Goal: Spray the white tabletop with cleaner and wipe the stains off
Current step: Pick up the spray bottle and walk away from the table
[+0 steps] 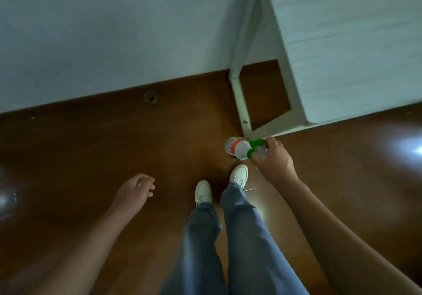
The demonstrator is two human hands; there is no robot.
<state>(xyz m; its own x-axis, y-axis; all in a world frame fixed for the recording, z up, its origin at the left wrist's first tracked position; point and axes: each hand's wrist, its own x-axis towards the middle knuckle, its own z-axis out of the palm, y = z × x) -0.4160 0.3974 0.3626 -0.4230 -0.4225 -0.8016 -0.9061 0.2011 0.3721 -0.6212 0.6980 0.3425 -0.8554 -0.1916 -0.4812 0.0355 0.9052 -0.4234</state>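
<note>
Nearest are the person's jeans and white shoes on a glossy brown floor. The left hand hangs at the side, fingers loosely curled and holding nothing. The right hand reaches down further out, fingers curled around the green spray head of the spray bottle, which leans low by the foot of the white table leg. Whether its base is on the floor or lifted is not clear.

The grip looks to sit only on the head, so the heavier body could swing or slip out on the way up. A finger on the trigger could also wet the floor (already shiny, so likely slick underfoot). The leg is just beside the bottle, so a hurried lift may knock it.

Beyond, the white worktop stands well above, unsprayed as far as can be seen. No cloth shows, so wiping may stall.
</note>
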